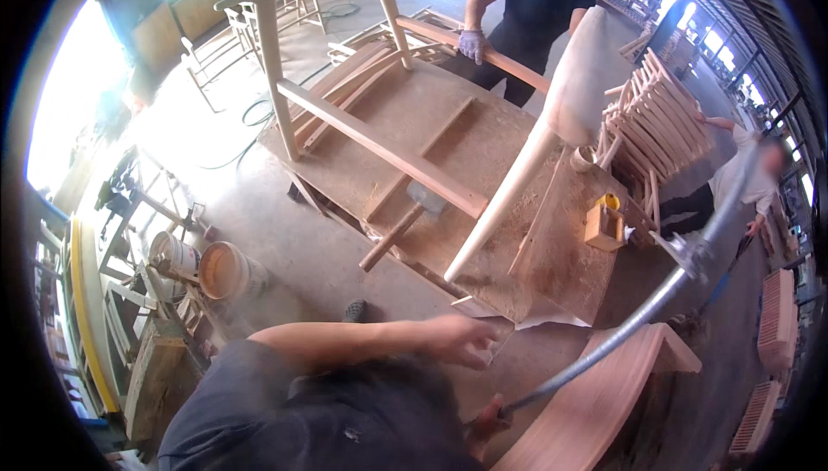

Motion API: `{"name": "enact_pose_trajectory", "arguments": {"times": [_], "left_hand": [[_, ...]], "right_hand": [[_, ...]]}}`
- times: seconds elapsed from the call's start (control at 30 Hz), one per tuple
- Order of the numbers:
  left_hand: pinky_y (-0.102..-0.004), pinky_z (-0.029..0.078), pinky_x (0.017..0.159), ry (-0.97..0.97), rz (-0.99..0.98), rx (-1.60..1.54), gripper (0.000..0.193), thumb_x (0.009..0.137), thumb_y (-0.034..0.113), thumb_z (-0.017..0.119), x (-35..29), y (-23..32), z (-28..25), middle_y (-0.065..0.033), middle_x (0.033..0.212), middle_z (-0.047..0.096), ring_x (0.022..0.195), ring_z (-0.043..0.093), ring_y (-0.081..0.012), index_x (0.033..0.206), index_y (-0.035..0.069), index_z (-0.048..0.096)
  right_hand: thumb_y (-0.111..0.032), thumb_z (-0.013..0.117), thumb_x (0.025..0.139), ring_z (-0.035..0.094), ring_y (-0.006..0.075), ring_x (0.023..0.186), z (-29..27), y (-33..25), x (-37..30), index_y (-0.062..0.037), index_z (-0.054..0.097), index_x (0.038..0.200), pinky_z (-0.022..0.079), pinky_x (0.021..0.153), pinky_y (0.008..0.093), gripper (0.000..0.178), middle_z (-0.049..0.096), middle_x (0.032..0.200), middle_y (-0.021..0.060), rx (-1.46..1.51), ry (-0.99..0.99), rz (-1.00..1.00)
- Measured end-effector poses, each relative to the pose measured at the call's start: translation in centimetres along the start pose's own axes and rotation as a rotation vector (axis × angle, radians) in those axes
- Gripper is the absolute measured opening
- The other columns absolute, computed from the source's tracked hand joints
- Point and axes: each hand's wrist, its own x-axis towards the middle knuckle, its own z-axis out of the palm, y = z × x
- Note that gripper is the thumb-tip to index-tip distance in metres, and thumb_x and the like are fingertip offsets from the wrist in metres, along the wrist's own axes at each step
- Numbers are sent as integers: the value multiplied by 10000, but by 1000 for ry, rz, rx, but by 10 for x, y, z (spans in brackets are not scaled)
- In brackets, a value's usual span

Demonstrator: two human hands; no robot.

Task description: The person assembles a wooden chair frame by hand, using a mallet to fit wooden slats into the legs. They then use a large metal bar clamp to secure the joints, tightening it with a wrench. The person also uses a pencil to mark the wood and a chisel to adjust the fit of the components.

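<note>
My left hand (461, 339) reaches forward, somewhat blurred, near the front edge of a worktable (561, 273); its fingers are apart and nothing shows in them. Low in the picture, my right hand (489, 423) is closed around the end of a long metal pipe clamp (604, 342). The pipe rises to the right, with a clamp fitting (687, 257) partway along it. On the worktable stands a pale wooden chair frame (388, 150), its legs joined by rails. A hammer (392, 238) lies under the near rail, its wooden handle jutting past the table edge.
Across the table, a person (535, 18) with a gloved hand touches the far rail. Another person (746, 173) stands at right beside stacked chair parts (660, 117). A wooden box (605, 225) sits on the table. Buckets (228, 271) stand left; a curved board (595, 406) lies lower right.
</note>
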Motion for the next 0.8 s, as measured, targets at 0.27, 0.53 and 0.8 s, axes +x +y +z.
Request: {"name": "enact_pose_trajectory", "arguments": {"times": [0.27, 0.53, 0.8], "left_hand": [[-402, 496, 911, -150, 579, -326, 623, 823, 345, 805, 54, 101, 80, -195, 1117, 616, 1042, 613, -307, 1269, 10, 528], [-240, 452, 539, 124, 500, -825, 287, 997, 356, 675, -13, 160, 57, 31, 779, 512, 627, 502, -60, 964, 119, 515], [-294, 354, 459, 746, 833, -1290, 341, 996, 320, 641, -79, 128, -35, 21, 636, 444, 503, 438, -125, 776, 127, 466]], "right_hand": [[-324, 722, 892, 536, 221, 783, -25, -63, 14, 28, 615, 869, 443, 690, 393, 369, 579, 838, 95, 171, 95, -143], [-390, 707, 914, 573, 247, 923, -11, -156, 22, 2, 619, 1001, 457, 806, 397, 411, 604, 1001, 127, 95, -252, -567], [-422, 730, 914, 620, 277, 808, 8, -222, 23, -15, 626, 1101, 491, 709, 403, 460, 657, 962, 134, 29, -408, -1287]]}}
